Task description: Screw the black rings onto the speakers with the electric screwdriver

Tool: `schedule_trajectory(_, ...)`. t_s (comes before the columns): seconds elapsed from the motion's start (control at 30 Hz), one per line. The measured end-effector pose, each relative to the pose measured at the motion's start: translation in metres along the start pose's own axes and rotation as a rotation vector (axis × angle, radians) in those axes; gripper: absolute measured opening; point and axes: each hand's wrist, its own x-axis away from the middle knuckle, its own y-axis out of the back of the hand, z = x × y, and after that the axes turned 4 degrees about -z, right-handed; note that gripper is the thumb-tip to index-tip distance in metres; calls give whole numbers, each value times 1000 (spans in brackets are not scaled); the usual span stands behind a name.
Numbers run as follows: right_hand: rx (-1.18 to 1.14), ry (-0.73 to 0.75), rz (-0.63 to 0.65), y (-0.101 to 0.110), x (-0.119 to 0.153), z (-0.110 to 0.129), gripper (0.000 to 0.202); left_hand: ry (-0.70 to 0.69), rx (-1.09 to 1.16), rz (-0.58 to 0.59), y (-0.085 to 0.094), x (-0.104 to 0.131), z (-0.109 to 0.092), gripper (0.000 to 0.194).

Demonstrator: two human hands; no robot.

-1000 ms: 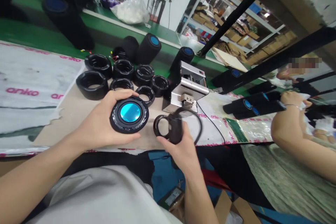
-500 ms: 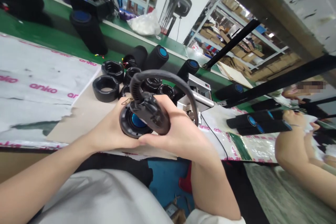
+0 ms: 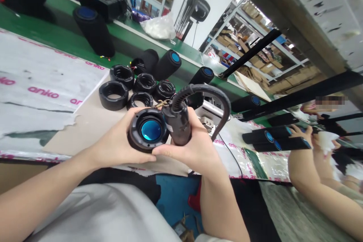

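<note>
My left hand is wrapped round a black round speaker part with a shiny blue disc in its centre, facing up. Beside it, my right hand grips a dark handheld tool with a thick black cable curving up and over to the right. The tool's body is upright at the right edge of the part, and its lower end is hidden. My right thumb touches the lower rim side near my left fingers. Several black rings lie on a beige board just behind my hands.
Black cylinders with blue ends stand or lie along the green surface. A silver device is right of my hands. Further right, another person's hand touches black cylinders. A plastic bag lies behind.
The tool has shifted right and become more upright, uncovering the blue disc and more rings. The other person's hand has moved slightly left and its fingers have spread.
</note>
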Motion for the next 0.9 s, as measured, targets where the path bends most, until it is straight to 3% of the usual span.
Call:
schedule_trajectory(0.27, 91, -89, -92, -4, 6, -4, 87, -95, -62, -19, -3, 1, 9, 94)
schedule_trajectory(0.47, 154, -171, -102, -6, 9, 6, 83, -56, -68, -11, 0, 4, 11, 98)
schedule_trajectory(0.67, 114, -162, -87, -9, 10, 5, 83, -119, -9, 0, 3, 3, 10, 133)
schedule_trajectory(0.83, 63, -114, -62, 3, 11, 1, 80, -111, -81, -29, 0, 2, 5, 96)
schedule_trajectory(0.9, -46, -98, -200, 17, 17, 2, 67, -105, -136, -49, -1, 3, 0, 88)
